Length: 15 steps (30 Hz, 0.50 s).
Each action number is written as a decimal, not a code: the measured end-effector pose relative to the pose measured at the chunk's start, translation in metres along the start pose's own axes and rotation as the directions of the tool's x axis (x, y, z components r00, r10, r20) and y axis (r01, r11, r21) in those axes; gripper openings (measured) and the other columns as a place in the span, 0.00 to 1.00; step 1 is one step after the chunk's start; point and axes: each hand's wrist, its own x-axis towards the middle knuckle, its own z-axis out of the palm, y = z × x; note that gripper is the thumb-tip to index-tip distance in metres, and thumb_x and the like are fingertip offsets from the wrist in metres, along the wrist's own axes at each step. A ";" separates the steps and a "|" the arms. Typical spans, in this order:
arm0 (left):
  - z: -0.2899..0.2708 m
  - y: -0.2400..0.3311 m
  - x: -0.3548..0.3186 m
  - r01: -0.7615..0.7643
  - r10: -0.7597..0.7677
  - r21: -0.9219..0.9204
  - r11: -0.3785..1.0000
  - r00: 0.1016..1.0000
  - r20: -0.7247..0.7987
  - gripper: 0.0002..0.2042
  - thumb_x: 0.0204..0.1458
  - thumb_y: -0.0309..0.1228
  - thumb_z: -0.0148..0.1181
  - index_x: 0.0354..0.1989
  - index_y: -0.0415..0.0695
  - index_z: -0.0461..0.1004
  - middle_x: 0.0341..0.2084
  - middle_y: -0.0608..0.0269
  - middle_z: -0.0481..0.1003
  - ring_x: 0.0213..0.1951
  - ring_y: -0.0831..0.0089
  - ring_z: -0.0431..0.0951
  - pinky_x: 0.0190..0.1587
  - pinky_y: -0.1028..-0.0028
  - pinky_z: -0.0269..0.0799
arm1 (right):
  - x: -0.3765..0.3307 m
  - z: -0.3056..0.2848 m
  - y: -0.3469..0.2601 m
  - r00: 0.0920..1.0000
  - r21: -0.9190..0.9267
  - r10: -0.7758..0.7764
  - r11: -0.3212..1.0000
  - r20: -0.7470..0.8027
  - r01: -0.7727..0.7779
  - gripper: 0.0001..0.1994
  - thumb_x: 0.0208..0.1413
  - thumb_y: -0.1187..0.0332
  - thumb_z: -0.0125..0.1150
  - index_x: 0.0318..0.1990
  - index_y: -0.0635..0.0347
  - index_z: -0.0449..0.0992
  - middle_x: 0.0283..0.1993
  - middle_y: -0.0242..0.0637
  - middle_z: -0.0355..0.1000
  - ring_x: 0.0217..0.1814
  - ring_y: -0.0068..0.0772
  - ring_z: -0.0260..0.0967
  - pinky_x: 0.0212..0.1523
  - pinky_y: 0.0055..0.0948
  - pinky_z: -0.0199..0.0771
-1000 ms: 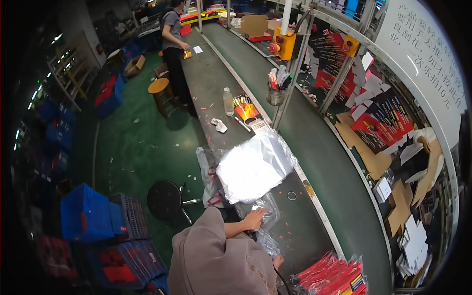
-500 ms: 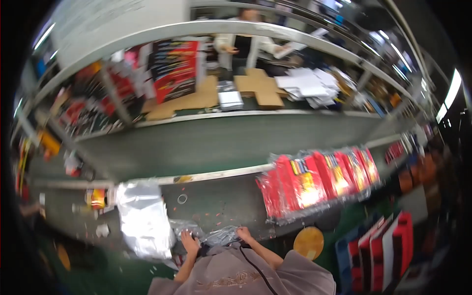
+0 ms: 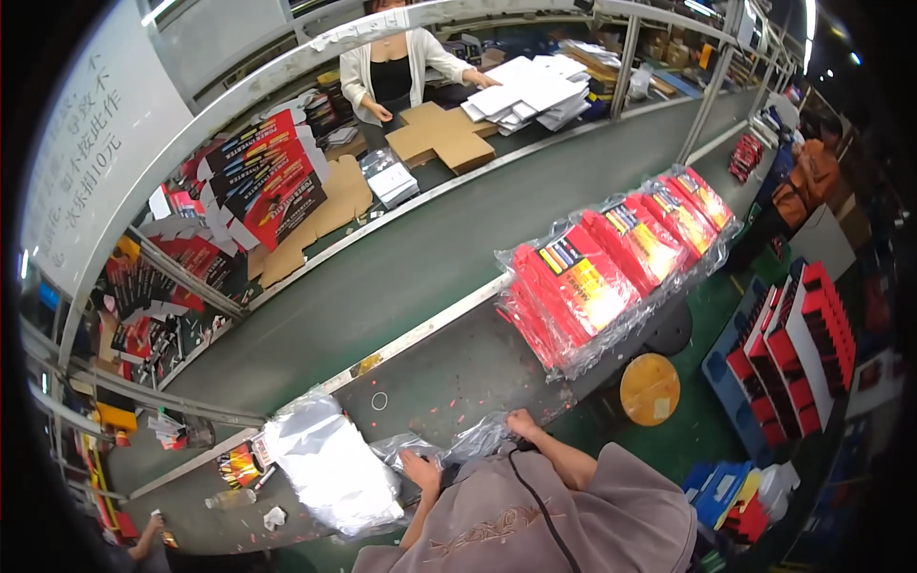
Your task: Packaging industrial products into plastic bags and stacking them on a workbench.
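Observation:
Close in front of me, a crumpled clear plastic bag [image 3: 478,439] lies along the near edge of the workbench [image 3: 420,368]. My right hand [image 3: 522,424] is closed on the bag's right end. On the bag's left part rests my left hand [image 3: 420,470], its fingers stretched out over the film. Just left of that hand is a shiny stack of flat clear plastic bags [image 3: 334,468]. Farther right on the bench, several red printed packages [image 3: 583,277] lie in a row in loose clear film.
A round wooden stool [image 3: 650,390] stands right of the bench. Beyond it are red and white stacked pieces [image 3: 788,349]. Across a long divider, a co-worker [image 3: 390,81] stands near brown cardboard [image 3: 444,138] and white sheets [image 3: 535,91]. A crumpled white scrap [image 3: 275,518] lies at left.
My view has turned, so the bench now runs slanted up to the right. Both hands stay at the plastic bag. The co-worker's hand now reaches to the white sheets.

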 end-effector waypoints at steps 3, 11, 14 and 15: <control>0.001 0.001 0.006 0.020 -0.019 -0.024 1.000 0.999 0.050 0.31 0.36 0.28 0.59 0.51 0.28 0.57 0.53 0.36 0.58 0.59 0.44 0.54 0.61 0.56 0.48 | 0.001 0.000 0.001 0.998 -0.033 -0.006 0.999 -0.069 0.004 0.11 0.46 0.65 0.52 0.21 0.65 0.73 0.16 0.38 0.68 0.16 0.30 0.64 0.18 0.31 0.64; 0.003 -0.008 0.015 -0.099 0.099 0.017 0.995 0.995 -0.007 0.32 0.38 0.30 0.56 0.52 0.23 0.54 0.53 0.31 0.57 0.58 0.42 0.54 0.62 0.56 0.47 | 0.006 -0.002 0.012 0.998 -0.075 -0.019 0.997 -0.068 0.014 0.11 0.46 0.66 0.51 0.23 0.66 0.73 0.18 0.41 0.69 0.16 0.33 0.66 0.16 0.32 0.67; 0.000 -0.002 0.018 -0.052 0.052 -0.028 0.998 0.999 -0.004 0.31 0.37 0.30 0.55 0.51 0.23 0.56 0.53 0.31 0.58 0.58 0.41 0.55 0.61 0.56 0.48 | 0.010 -0.001 0.016 0.997 -0.105 -0.057 0.993 -0.053 0.051 0.11 0.45 0.66 0.50 0.24 0.66 0.73 0.18 0.41 0.68 0.16 0.33 0.66 0.15 0.32 0.66; -0.003 0.002 0.018 -0.042 0.043 -0.037 0.998 0.999 0.016 0.30 0.38 0.30 0.55 0.50 0.24 0.57 0.52 0.31 0.58 0.57 0.41 0.55 0.61 0.55 0.48 | 0.009 0.000 0.016 0.996 -0.081 -0.056 0.995 -0.066 0.050 0.11 0.46 0.66 0.50 0.23 0.66 0.73 0.18 0.39 0.68 0.16 0.32 0.65 0.15 0.31 0.65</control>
